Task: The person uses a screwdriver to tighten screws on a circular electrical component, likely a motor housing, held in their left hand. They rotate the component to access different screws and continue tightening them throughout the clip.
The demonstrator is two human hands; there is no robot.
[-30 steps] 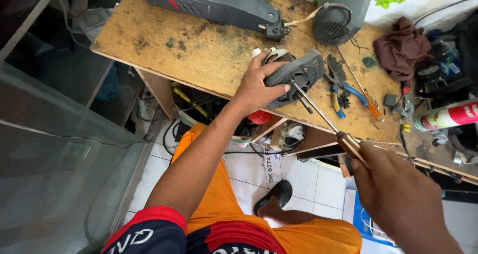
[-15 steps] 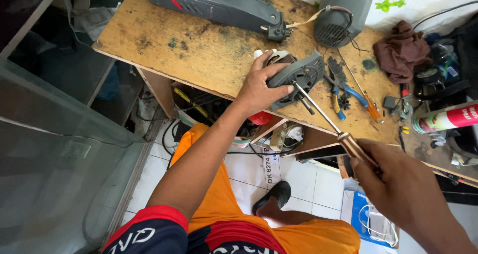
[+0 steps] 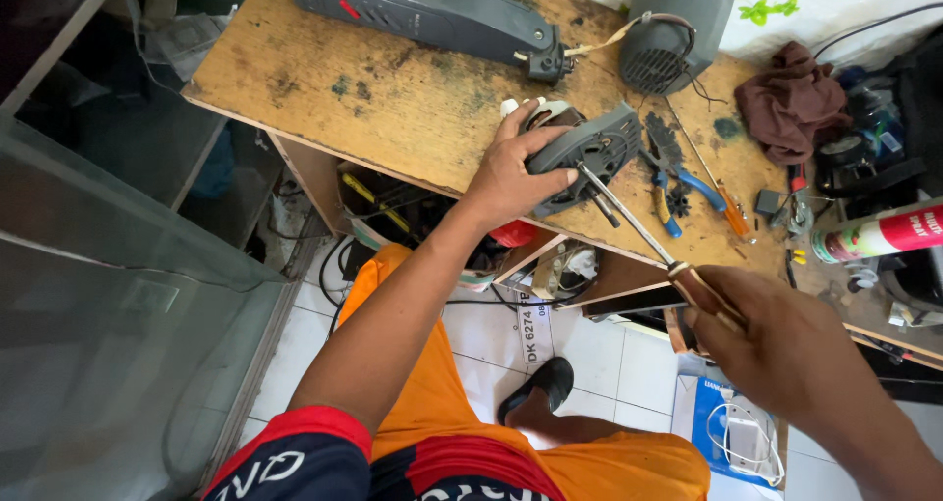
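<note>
Left hand (image 3: 511, 172) clamped around the rigid grey motor housing (image 3: 587, 152), likely heavy, best gripped by its rim; right hand (image 3: 786, 349), at five o'clock, fisted on the screwdriver (image 3: 629, 221).

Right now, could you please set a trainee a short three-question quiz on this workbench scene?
1. True or false: the left hand rests on the grey housing.
2. What does the right hand hold? A pliers, B screwdriver, C spray can
3. What colour are the handles of the pliers on the bench?

Key: 1 true; 2 B; 3 blue.
</note>
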